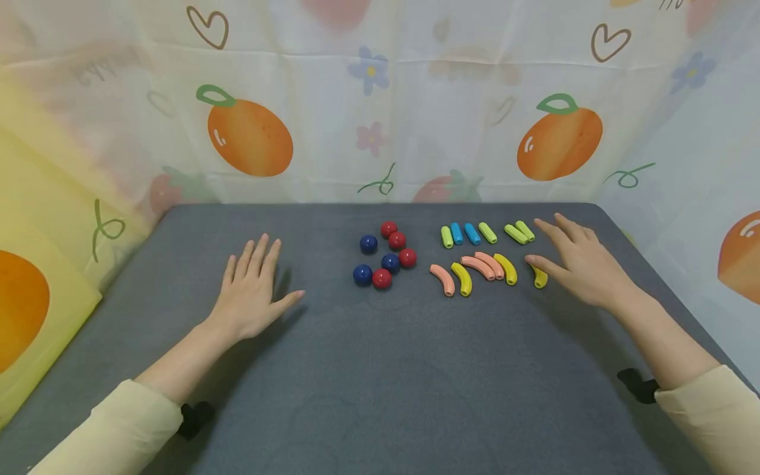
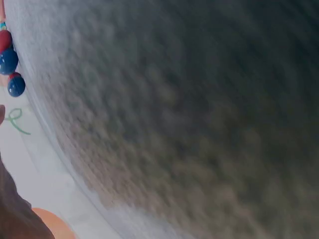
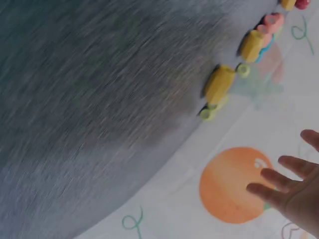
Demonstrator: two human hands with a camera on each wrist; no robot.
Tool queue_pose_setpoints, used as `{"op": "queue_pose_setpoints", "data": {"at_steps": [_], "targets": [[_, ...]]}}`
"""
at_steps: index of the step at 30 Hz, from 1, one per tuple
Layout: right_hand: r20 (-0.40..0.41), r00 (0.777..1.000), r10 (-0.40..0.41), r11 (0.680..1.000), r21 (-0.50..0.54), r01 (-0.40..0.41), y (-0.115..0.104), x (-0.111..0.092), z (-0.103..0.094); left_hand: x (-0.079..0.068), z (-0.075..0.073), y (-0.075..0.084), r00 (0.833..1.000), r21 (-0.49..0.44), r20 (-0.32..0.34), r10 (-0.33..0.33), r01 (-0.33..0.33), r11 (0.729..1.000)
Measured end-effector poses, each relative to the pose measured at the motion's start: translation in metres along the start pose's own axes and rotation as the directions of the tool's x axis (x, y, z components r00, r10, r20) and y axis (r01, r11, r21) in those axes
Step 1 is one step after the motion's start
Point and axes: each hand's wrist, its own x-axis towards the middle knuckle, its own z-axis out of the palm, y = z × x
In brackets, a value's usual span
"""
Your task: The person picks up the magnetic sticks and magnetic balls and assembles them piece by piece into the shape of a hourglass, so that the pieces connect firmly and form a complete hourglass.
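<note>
Glossy red and blue balls (image 1: 390, 263) cluster left of curved tubes (image 1: 477, 268) (three pink, three yellow); straight tubes (image 1: 472, 233) lie behind the curved tubes.

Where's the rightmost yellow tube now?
In the head view, the yellow tube lies right of centre, past other curved tubes, partly hidden by the right hand.

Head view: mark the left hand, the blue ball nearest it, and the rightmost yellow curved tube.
Left hand (image 1: 246, 297): head view, back of the hand.
Blue ball (image 1: 363, 275): head view, middle of visible surface.
Yellow curved tube (image 1: 540, 278): head view, side wall.
</note>
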Motion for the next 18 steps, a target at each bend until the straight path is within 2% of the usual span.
{"op": "queue_pose_setpoints", "data": {"at_steps": [4, 7, 12, 18], "targets": [[-0.072, 0.997, -0.039, 0.996, 0.074, 0.044, -0.013, 0.003, 0.003, 0.006, 0.001, 0.009, 0.999, -0.074, -0.023, 0.047, -0.048, 0.996], [-0.095, 0.994, -0.056, 0.99, 0.126, 0.068, -0.025, 0.006, 0.007, 0.012, 0.004, 0.018, 0.997, -0.165, -0.017, 0.081, -0.083, 0.983], [-0.08, 0.995, -0.063, 0.978, 0.195, 0.078, -0.045, 0.012, 0.013, 0.023, 0.009, 0.039, 0.995, -0.333, 0.008, 0.101, -0.093, 0.938], [-0.069, 0.994, -0.087, 0.949, 0.298, 0.104, -0.062, 0.025, 0.028, 0.038, 0.015, 0.065, 0.992, -0.432, -0.052, 0.118, -0.129, 0.893]]}}
